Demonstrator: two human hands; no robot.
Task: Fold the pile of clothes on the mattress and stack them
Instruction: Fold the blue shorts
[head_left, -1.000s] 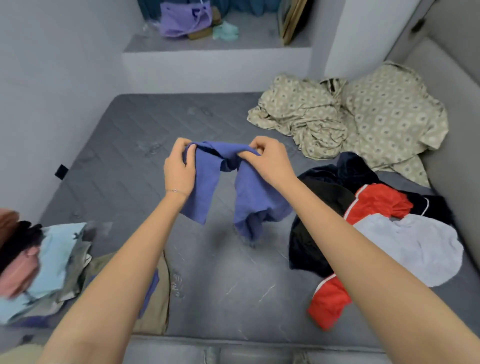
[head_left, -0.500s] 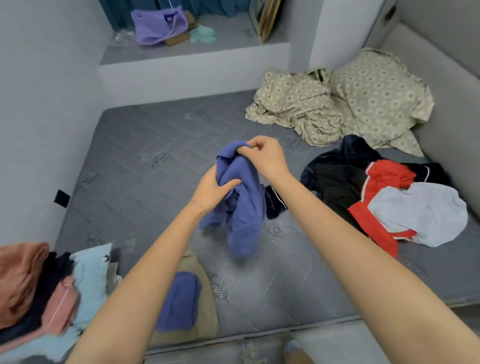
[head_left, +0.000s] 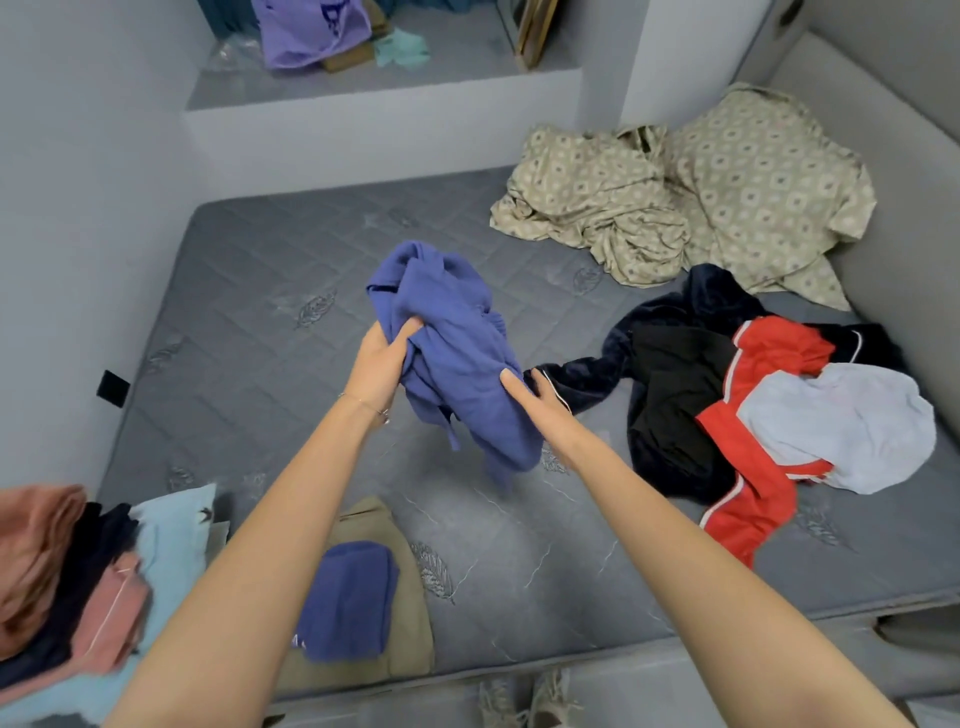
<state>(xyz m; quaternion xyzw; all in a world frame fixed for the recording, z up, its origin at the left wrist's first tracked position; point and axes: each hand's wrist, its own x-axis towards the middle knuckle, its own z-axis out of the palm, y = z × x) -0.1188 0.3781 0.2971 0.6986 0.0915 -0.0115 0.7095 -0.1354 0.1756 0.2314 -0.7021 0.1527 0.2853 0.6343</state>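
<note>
A crumpled blue garment (head_left: 457, 332) hangs bunched above the middle of the grey mattress (head_left: 249, 322). My left hand (head_left: 382, 364) grips it from the left, fingers curled into the cloth. My right hand (head_left: 537, 395) lies with straight fingers against the garment's lower right side. The unfolded pile lies to the right: a black piece (head_left: 670, 395), a red piece with white stripes (head_left: 748, 483), a pale lilac piece (head_left: 841, 426) and a navy piece (head_left: 717, 296). At the near left a folded blue piece (head_left: 348, 597) rests on a folded khaki one (head_left: 410, 613).
More folded clothes in pink, navy and light blue (head_left: 171, 540) sit at the near left edge. A beige patterned sheet (head_left: 675, 208) is heaped at the far right against the wall. A ledge behind the mattress holds a purple bag (head_left: 311, 31). Shoes (head_left: 524, 696) show at the mattress foot.
The garment went from spread between both hands to bunched in my left hand. My right hand released the top and dropped to its lower right side.
</note>
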